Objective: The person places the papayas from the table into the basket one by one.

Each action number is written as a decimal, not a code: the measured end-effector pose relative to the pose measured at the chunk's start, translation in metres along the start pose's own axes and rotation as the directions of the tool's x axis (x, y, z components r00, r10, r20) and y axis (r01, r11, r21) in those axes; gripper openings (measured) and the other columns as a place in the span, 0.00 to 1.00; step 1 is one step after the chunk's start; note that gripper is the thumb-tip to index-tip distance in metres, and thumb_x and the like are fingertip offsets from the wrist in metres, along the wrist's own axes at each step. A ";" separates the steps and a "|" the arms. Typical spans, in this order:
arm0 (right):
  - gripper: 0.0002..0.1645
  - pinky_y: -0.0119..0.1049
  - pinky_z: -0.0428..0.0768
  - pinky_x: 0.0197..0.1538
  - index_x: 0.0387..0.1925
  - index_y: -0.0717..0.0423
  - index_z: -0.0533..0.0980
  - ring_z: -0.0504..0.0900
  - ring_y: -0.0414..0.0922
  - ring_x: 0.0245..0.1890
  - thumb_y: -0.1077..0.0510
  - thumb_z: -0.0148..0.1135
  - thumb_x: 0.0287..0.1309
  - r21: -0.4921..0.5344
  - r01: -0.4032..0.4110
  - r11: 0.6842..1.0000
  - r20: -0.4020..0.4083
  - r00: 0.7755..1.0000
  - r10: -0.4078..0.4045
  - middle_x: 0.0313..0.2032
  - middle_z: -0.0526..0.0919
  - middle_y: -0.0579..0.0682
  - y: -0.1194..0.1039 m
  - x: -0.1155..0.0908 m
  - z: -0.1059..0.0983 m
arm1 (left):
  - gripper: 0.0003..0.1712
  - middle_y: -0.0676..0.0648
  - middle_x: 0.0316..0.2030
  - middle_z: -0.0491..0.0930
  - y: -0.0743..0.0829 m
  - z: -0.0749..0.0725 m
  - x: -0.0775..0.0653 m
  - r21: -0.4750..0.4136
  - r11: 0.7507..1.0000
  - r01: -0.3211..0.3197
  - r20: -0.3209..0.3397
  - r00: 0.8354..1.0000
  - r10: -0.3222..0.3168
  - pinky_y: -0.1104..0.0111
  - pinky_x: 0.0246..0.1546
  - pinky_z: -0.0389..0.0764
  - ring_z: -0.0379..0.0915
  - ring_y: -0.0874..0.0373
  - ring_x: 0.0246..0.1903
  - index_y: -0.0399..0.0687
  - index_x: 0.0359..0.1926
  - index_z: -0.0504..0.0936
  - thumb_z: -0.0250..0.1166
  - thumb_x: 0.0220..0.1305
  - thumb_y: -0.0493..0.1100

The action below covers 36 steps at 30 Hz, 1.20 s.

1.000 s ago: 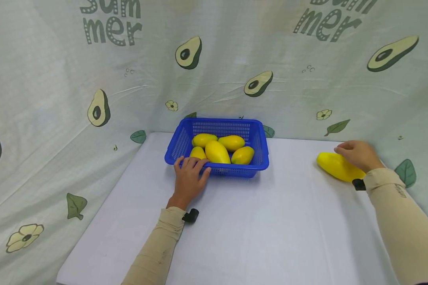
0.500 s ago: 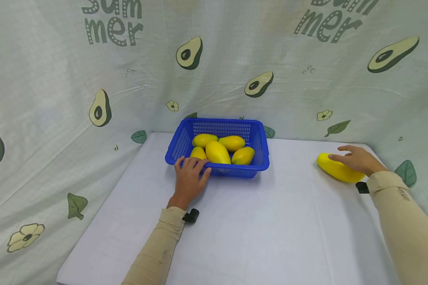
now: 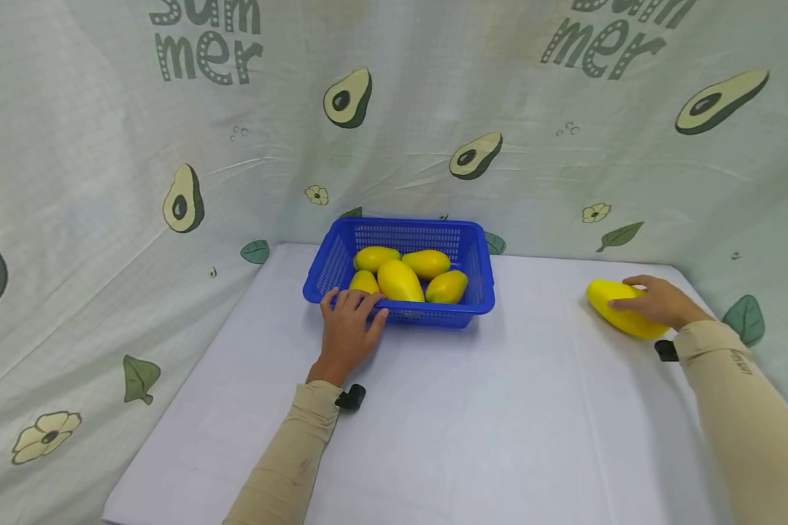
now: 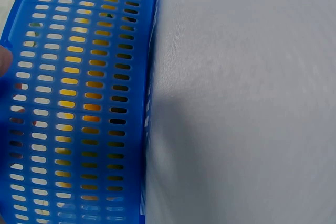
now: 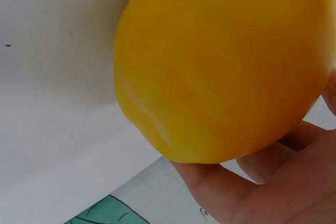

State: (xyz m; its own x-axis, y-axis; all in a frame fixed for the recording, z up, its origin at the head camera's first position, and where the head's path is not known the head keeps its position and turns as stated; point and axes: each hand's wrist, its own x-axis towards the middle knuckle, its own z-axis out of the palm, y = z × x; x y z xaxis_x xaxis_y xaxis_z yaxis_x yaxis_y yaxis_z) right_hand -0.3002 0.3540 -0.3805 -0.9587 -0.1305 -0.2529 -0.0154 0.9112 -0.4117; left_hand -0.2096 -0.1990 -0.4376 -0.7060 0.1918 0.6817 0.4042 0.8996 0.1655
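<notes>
At the right of the table, my right hand (image 3: 659, 302) grips a long, smooth yellow fruit (image 3: 617, 313), shaped like a papaya. The right wrist view shows this yellow fruit (image 5: 220, 72) up close, lobed at one end, with fingers (image 5: 215, 187) wrapped around it. A blue plastic basket (image 3: 427, 308) stands at the back of the table with several smaller yellow, mango-like fruits (image 3: 399, 280) in it. My left hand (image 3: 348, 332) holds its front rim, fingers over the edge and thumb outside. In the left wrist view the slotted basket wall (image 4: 79, 98) hides most of the fruit.
A white sheet (image 3: 486, 423) covers the table. Behind and at the sides hangs a pale cloth (image 3: 407, 44) printed with avocados, leaves and lettering. The basket stands close to the back cloth.
My right hand has gone from lying over the fruit, through spread fingers, to gripping it. The fruit has shifted very slightly. My left hand and the basket have not moved.
</notes>
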 end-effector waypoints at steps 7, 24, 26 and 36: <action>0.60 0.73 0.62 0.56 0.70 0.74 0.50 0.63 0.72 0.52 0.29 0.57 0.62 0.010 -0.004 1.000 -0.026 1.000 0.004 0.62 0.54 0.82 0.004 0.001 0.005 | 0.17 0.46 0.45 0.80 -0.001 0.001 0.000 -0.002 1.000 0.005 0.007 1.000 -0.005 0.43 0.67 0.49 0.70 0.47 0.54 0.52 0.54 0.83 0.58 0.72 0.53; 0.65 0.75 0.60 0.58 0.72 0.75 0.46 0.59 0.76 0.54 0.27 0.56 0.61 0.071 -0.056 0.996 -0.067 0.996 0.060 0.64 0.49 0.85 0.006 -0.006 0.010 | 0.17 0.46 0.44 0.79 -0.002 0.002 0.001 -0.006 1.000 0.000 0.012 1.000 0.000 0.44 0.67 0.49 0.70 0.47 0.53 0.52 0.54 0.83 0.59 0.73 0.53; 0.66 0.75 0.61 0.58 0.73 0.74 0.46 0.59 0.76 0.54 0.25 0.55 0.60 0.088 -0.066 0.994 -0.077 0.994 0.073 0.64 0.49 0.85 0.007 -0.006 0.010 | 0.17 0.46 0.44 0.79 -0.002 0.003 0.001 -0.002 1.000 0.001 0.014 1.000 -0.001 0.44 0.67 0.49 0.70 0.47 0.54 0.52 0.54 0.83 0.59 0.73 0.53; 0.70 0.69 0.68 0.59 0.75 0.71 0.39 0.59 0.75 0.60 0.22 0.53 0.59 0.295 -0.072 0.953 -0.069 0.993 0.097 0.67 0.48 0.83 0.000 -0.001 0.006 | 0.17 0.46 0.43 0.79 -0.005 0.005 0.001 0.004 1.000 -0.009 0.005 1.000 0.009 0.44 0.67 0.49 0.70 0.47 0.53 0.52 0.54 0.83 0.59 0.73 0.53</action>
State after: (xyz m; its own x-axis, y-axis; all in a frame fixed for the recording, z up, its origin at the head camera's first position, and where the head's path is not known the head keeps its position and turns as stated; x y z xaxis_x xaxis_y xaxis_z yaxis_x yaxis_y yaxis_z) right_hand -0.2972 0.3516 -0.3852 -0.9730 -0.0144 -0.2302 0.1383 0.7625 -0.6320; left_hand -0.2149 -0.2012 -0.4412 -0.7052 0.2021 0.6796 0.4082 0.8994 0.1561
